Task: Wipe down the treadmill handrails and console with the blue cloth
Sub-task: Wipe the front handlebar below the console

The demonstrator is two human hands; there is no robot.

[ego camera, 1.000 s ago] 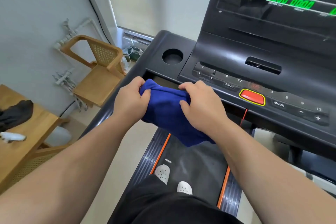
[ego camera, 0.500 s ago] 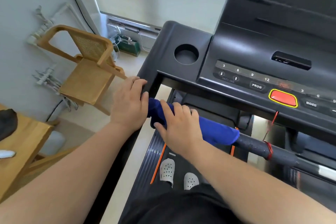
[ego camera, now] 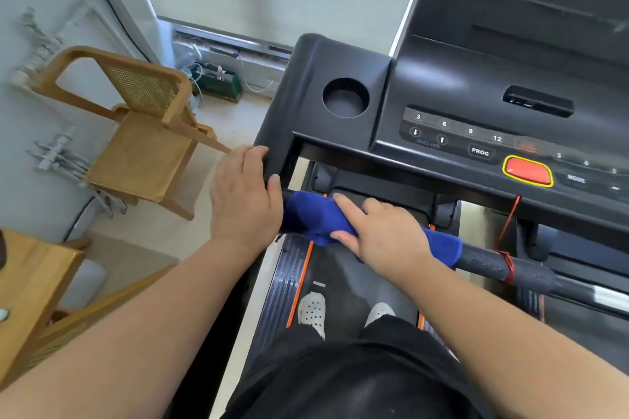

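The blue cloth (ego camera: 315, 219) is wrapped around the black front handrail bar (ego camera: 490, 264) below the console (ego camera: 442, 92). My right hand (ego camera: 381, 236) lies over the cloth, fingers curled round it and the bar, index finger stretched forward. My left hand (ego camera: 243, 196) grips the left corner of the console frame where the bar joins it, thumb against the cloth's left end. The cloth's right end sticks out past my right wrist.
A red stop button (ego camera: 527, 171) and a red safety cord (ego camera: 509, 265) sit right of my hands. A cup holder (ego camera: 345, 97) is in the console's left wing. A wooden chair (ego camera: 136, 133) and wooden table (ego camera: 30, 286) stand left. My white shoes (ego camera: 313, 311) are on the belt.
A second ago both hands held the bunched cloth in the air before the console. It was lowered onto the bar and wrapped; in the last half second the hands have hardly moved.
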